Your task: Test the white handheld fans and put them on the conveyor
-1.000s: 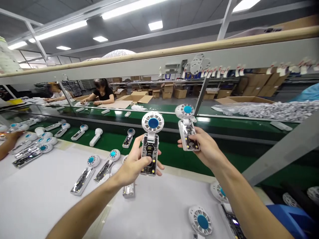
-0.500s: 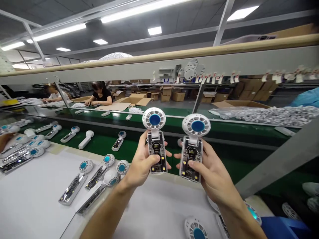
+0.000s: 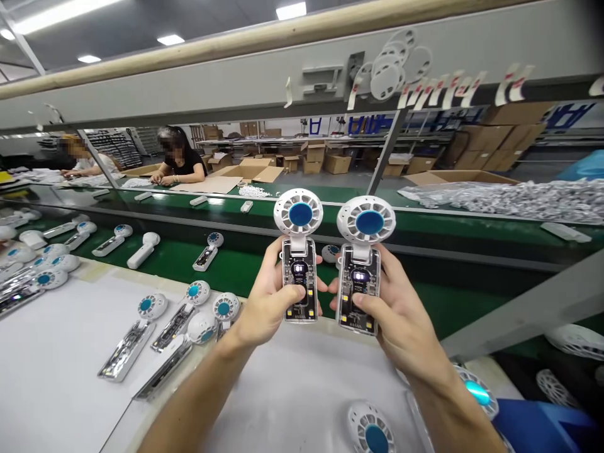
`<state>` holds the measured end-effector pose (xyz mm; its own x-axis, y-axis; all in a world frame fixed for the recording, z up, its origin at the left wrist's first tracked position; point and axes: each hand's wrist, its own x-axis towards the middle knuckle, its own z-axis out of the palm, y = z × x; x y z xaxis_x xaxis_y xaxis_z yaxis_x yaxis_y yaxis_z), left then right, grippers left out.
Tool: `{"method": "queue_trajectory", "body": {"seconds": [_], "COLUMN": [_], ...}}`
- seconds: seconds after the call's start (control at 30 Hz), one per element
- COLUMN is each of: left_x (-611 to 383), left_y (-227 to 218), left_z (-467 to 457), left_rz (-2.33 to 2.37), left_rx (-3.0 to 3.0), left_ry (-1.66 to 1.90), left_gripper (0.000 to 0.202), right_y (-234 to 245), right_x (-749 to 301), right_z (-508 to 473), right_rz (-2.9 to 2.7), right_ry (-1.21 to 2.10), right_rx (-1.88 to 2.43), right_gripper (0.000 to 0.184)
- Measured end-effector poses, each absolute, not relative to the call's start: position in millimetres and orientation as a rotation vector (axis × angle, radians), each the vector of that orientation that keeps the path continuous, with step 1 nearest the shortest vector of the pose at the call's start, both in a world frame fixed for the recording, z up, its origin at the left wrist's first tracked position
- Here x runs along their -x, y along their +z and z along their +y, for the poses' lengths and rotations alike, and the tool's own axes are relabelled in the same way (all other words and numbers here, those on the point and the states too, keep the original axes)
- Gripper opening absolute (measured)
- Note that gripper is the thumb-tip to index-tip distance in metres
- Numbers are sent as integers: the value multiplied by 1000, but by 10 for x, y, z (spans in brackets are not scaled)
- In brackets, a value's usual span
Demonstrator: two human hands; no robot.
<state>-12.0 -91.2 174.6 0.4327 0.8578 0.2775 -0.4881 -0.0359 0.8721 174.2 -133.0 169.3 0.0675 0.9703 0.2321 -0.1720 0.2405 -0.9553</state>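
Observation:
Upright in my left hand [image 3: 271, 299] is a small handheld fan [image 3: 301, 258] with a round white head, a blue centre and a clear body showing a black circuit board. My left thumb presses on the front of its body. My right hand [image 3: 396, 302] grips a matching handheld fan [image 3: 362, 270], its thumb also on the front. A small display glows white on each board. The two fans stand side by side, slightly apart, and the fingers behind them are partly hidden.
Several more fans [image 3: 150, 308] lie on the white worktop [image 3: 56, 358] to the left. Beyond it runs a green conveyor [image 3: 245, 270] carrying fans. A grey slanted post [image 3: 519, 302] stands at right, near a blue object [image 3: 538, 421]. Two people sit across the line.
The displays on both fans have lit up white. The two fans have come closer together, and the camera view has tilted down.

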Motion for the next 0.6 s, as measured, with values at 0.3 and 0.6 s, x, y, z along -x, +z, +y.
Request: {"method": "queue_trajectory", "body": {"seconds": [0.3, 0.6], "left_x": [69, 6], "left_y": [1753, 1656], "left_z": [-940, -921], "left_rz": [462, 554], "left_rx": [-1121, -1204], "left_ry": [1156, 1254], "left_gripper": [81, 80], "right_y": [1719, 1718], "right_x": [-1783, -1752], "right_z": [-1352, -1362], "right_rz": [-1151, -1078], "right_ry": [1133, 1111], "right_rx": [959, 975], "right_gripper": [83, 71]}}
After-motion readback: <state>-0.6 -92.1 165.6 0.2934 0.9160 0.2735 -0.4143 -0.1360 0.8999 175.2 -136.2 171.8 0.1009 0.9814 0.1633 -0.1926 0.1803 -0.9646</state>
